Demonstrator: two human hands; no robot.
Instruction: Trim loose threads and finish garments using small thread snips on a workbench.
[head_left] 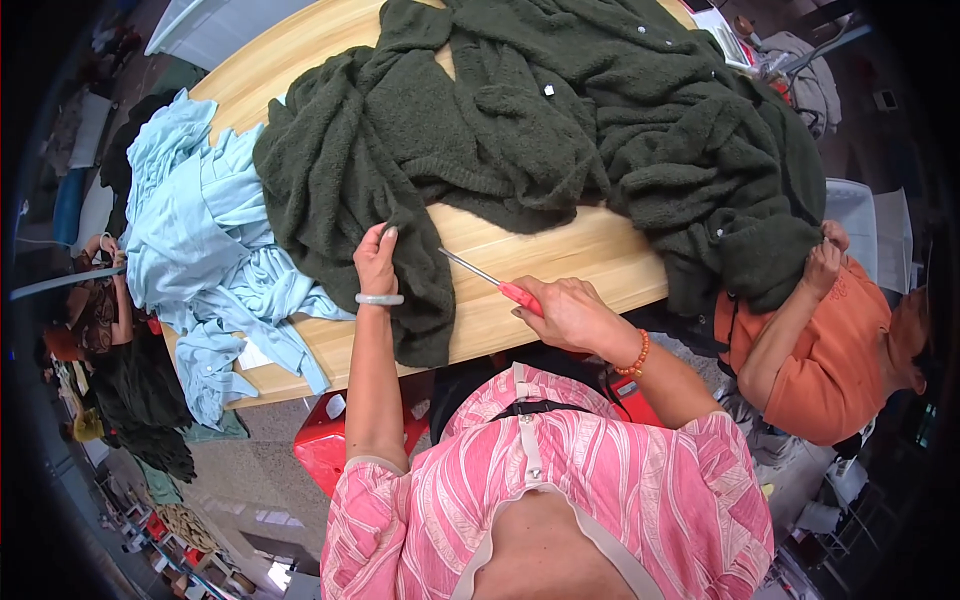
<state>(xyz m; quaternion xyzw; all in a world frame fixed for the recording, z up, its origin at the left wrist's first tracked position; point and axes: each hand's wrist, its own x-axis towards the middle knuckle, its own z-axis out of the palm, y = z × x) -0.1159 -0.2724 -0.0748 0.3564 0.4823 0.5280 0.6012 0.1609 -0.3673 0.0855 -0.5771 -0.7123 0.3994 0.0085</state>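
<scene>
A dark green knitted sweater [345, 150] lies in folds on the table in front of me, with one part hanging over the near edge. My left hand [376, 265] is closed on it, pinching the knit between thumb and fingers. In my right hand [570, 315] is a slim tool [520, 296] with a red handle and a long thin metal shaft. Its shaft points up and left, and the tip is a little to the right of the sweater, apart from it. The exact kind of tool I cannot tell.
Light blue garments [200, 230] are heaped on the left of the wooden table [520, 245]. More dark green knitwear [690, 150] covers the right side, where a co-worker in orange [830, 360] handles it. A red stool [320, 440] stands below the near edge. Another person [105, 300] is at far left.
</scene>
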